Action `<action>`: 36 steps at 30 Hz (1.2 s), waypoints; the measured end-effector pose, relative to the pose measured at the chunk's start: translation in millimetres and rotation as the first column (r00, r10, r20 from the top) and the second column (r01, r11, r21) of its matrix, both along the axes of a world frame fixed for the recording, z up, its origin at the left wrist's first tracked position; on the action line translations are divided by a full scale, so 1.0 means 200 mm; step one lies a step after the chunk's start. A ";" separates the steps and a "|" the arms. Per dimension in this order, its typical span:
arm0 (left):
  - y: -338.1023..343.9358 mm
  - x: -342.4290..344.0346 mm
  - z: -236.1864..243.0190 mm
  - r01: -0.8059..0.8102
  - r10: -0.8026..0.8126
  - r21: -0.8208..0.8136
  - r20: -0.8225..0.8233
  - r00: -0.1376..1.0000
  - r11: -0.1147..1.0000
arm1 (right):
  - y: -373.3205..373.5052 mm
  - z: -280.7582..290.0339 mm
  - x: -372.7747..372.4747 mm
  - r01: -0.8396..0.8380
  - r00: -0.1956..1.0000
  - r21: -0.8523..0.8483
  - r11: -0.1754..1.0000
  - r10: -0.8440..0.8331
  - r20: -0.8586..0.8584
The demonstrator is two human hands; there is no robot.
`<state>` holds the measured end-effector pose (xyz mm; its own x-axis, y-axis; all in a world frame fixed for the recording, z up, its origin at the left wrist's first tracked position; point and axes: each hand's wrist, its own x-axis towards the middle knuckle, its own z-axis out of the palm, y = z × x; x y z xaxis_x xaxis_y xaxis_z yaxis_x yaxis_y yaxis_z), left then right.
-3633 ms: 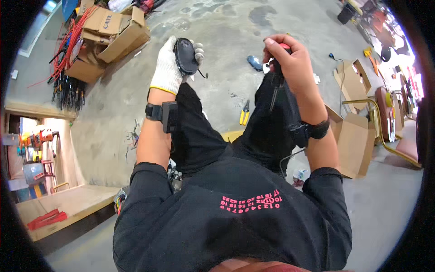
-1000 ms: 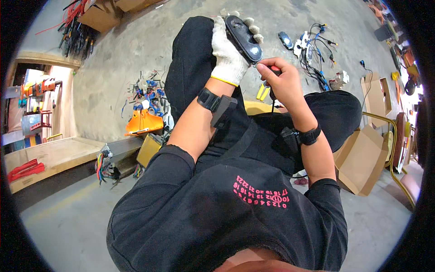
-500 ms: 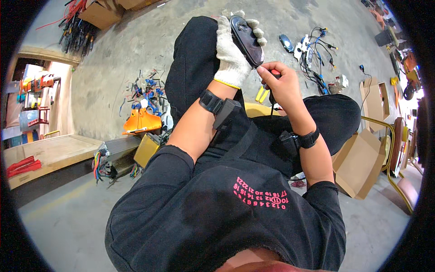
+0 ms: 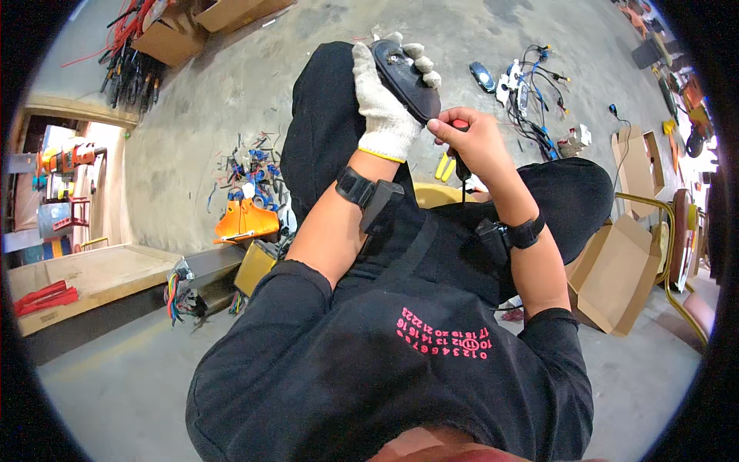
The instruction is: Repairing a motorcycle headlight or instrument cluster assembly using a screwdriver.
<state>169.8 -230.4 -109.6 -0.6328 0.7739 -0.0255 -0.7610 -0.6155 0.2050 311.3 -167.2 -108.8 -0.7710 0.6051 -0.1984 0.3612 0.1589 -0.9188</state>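
My left hand (image 4: 386,115), in a white knit glove, is closed around a dark, oval, shell-like part (image 4: 408,83) with a glossy face. Its fingers wrap the part's far right edge. At the part's near end, the bare thumb and forefinger of my right hand (image 4: 477,138) pinch close to the rim; whether they touch it is hard to tell. Tucked in that same hand is a screwdriver (image 4: 462,165) with a red and black handle, its shaft pointing back toward my lap. Yellow-handled pliers (image 4: 444,167) lie just beyond my lap.
On the floor at the right are a blue-rimmed oval part (image 4: 483,77), tangled cables (image 4: 531,108) and cardboard boxes (image 4: 613,273). To the left lie blue and black scraps (image 4: 250,169), an orange molded part (image 4: 246,221) and a wooden bench (image 4: 100,277).
My left hand and the dark part have shifted slightly left and nearer to me. My right thumb and forefinger have followed along the near end, with the screwdriver still in hand.
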 end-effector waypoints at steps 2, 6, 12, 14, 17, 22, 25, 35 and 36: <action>0.00 0.00 0.00 0.024 -0.024 0.003 0.035 0.999 1.000 | -0.02 0.00 0.00 0.050 0.990 -0.031 0.998 -0.054 -0.130; 0.03 0.01 0.01 0.005 -0.005 -0.030 0.008 1.000 1.000 | 0.01 0.00 0.00 -0.034 0.957 -0.212 0.977 -0.029 -0.287; 0.04 0.05 0.02 -0.123 -0.064 -0.386 -0.438 0.897 0.914 | 0.08 0.08 0.01 -0.100 0.973 -0.179 0.979 0.058 -0.222; 0.03 0.05 0.02 0.053 -0.196 -0.375 -0.353 0.915 0.926 | 0.08 0.12 0.03 -0.097 0.966 -0.204 0.974 0.042 -0.256; 0.01 0.05 0.01 0.163 -0.221 -0.207 -0.300 0.928 0.965 | 0.08 0.15 0.01 -0.057 0.980 -0.198 0.979 0.017 -0.196; 0.02 0.04 0.00 0.129 -0.164 -0.212 -0.154 0.974 0.969 | 0.09 0.11 -0.09 0.003 0.987 -0.176 0.984 -0.031 -0.157; 0.04 0.02 0.01 0.022 -0.041 -0.274 -0.065 0.997 0.962 | 0.10 0.11 -0.12 -0.012 0.999 0.300 0.954 0.024 -0.036; 0.08 0.01 0.01 0.225 -0.253 -0.369 -0.029 0.967 0.902 | 0.13 0.12 -0.04 0.022 0.995 0.175 0.984 -0.004 -0.103; 0.10 0.01 -0.01 0.253 -0.290 -0.356 -0.055 0.955 0.900 | 0.16 0.13 -0.03 -0.007 0.999 0.238 0.971 0.017 -0.041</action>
